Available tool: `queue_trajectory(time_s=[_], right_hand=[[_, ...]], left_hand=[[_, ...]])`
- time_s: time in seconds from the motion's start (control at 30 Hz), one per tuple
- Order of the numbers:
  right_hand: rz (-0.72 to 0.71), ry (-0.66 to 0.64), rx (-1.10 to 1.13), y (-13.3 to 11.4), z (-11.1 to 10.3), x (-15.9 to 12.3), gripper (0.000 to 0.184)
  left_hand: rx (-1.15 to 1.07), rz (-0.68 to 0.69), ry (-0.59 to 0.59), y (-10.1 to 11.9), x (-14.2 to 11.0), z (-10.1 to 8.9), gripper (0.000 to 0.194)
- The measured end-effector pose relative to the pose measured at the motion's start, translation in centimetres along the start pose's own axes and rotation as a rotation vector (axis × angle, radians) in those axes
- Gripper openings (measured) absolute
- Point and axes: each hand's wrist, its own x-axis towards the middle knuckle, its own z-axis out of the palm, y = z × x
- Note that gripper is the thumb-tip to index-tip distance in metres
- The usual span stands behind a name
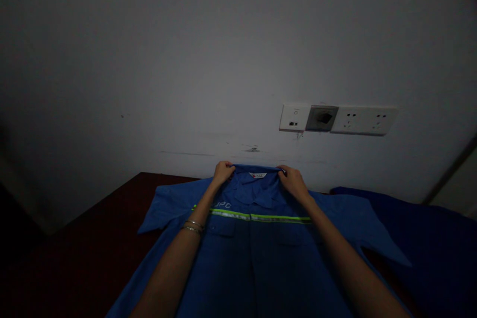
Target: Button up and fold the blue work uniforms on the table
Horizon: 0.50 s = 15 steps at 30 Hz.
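A blue short-sleeved work shirt [257, 263] lies spread out with its back facing up, and a yellow-green reflective stripe [261, 217] crosses it at chest height. My left hand [222, 173] pinches the left end of the shirt's collar [257, 168], and my right hand [293, 183] grips the other end. Between them a small white neck label [258, 175] shows. The collar is lifted slightly off the cloth beneath it. Two thin metal bangles [193, 227] circle my left wrist, and both forearms lie over the shirt.
The shirt rests on a dark red wooden table [100, 213], close to a white wall [149, 59]. A white power socket panel [337, 119] is mounted on the wall above right. A dark blue cloth [421, 238] lies at the right.
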Motion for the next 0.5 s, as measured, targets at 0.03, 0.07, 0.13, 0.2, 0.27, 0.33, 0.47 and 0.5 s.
queue_trajectory(time_s=[0.03, 0.07, 0.13, 0.2, 0.27, 0.33, 0.47, 0.5], right_hand=[[0.023, -0.018, 0.042, -0.1, -0.1, 0.1, 0.032], [0.056, -0.035, 0.102, -0.2, -0.1, 0.2, 0.032], [0.120, -0.051, 0.240, -0.6, -0.2, 0.3, 0.034], [0.168, -0.042, 0.373, -1.2, -0.3, 0.3, 0.035], [0.214, -0.028, 0.487, -1.8, -0.6, 0.3, 0.036], [0.256, -0.012, 0.574, -2.4, -0.9, 0.4, 0.035], [0.294, -0.015, 0.646, -2.7, -1.0, 0.4, 0.032], [0.296, -0.019, 0.653, -2.6, -0.8, 0.5, 0.031]], left_hand=[[0.061, 0.041, 0.028, 0.2, 0.0, -0.3, 0.016], [0.114, 0.082, 0.062, 0.4, 0.0, -0.6, 0.016], [0.178, 0.141, 0.139, 0.9, -0.1, -1.1, 0.017], [0.171, 0.142, 0.186, 1.7, -0.3, -1.4, 0.018], [0.073, 0.094, 0.177, 2.5, -0.6, -1.5, 0.022], [-0.071, 0.031, 0.147, 3.1, -0.9, -1.4, 0.024], [-0.257, -0.058, 0.121, 3.3, -1.0, -1.0, 0.022], [-0.272, -0.069, 0.114, 3.0, -0.9, -0.8, 0.021]])
